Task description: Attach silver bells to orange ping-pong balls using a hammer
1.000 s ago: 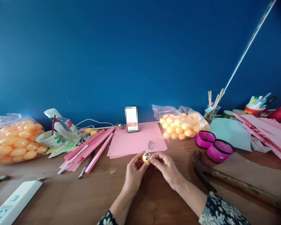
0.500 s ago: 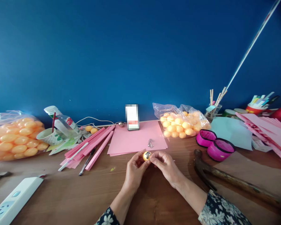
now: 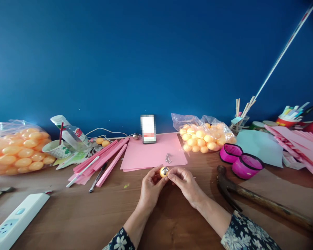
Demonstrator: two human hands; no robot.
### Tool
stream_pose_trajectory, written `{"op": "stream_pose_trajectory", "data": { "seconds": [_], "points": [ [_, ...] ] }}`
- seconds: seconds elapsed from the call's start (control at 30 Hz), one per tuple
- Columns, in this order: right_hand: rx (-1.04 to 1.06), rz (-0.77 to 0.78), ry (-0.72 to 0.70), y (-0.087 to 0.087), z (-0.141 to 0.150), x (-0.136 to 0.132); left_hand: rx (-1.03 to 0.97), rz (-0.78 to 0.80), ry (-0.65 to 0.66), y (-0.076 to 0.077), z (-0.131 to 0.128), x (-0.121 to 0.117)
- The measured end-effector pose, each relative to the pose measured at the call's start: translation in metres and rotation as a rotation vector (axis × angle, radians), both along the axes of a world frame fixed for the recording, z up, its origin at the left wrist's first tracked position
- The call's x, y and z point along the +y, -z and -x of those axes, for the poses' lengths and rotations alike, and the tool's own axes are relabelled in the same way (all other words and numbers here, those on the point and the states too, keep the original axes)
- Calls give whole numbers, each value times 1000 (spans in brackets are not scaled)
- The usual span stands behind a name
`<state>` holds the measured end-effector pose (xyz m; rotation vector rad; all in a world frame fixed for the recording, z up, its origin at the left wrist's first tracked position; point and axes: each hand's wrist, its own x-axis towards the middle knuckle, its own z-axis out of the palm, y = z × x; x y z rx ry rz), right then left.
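A small orange ball (image 3: 162, 174), like a table tennis ball, is held between the thumb and fingers of my left hand (image 3: 151, 185). Dark and silvery shiny bits cover part of its upper face. My right hand (image 3: 185, 184) is closed in a pinch at the ball's right side, its fingertips meeting the ball's edge. Whether something tiny sits in that pinch is hidden. Just beyond the ball, a little heap of silvery pieces (image 3: 168, 158) lies on pink paper sheets (image 3: 146, 157). A phone (image 3: 148, 129) with a blurred screen stands upright at the back of the sheets.
Bags of orange balls stand at left (image 3: 22, 151) and back right (image 3: 202, 137). Pink strips (image 3: 106, 156) and a pen (image 3: 97, 178) lie left. A claw hammer (image 3: 266, 198) and magenta ring-shaped holders (image 3: 246, 166) are right. A power strip (image 3: 18, 218) sits front left.
The whole view has shifted slightly. Both hands keep nearly the same place and grip around the orange ball, with no other visible movement.
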<state>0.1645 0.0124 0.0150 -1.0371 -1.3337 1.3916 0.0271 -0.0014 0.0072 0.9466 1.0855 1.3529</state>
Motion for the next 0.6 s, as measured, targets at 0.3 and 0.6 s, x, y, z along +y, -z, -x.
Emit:
{"op": "stream_pose_trajectory", "data": {
  "seconds": [0.3,0.6],
  "points": [
    [-6,-5,-1,3,-1,0,3,-13,10,3,0,0],
    [-11,14,-9,1,0,0,11,-14,12,0,0,0]
  ]
}}
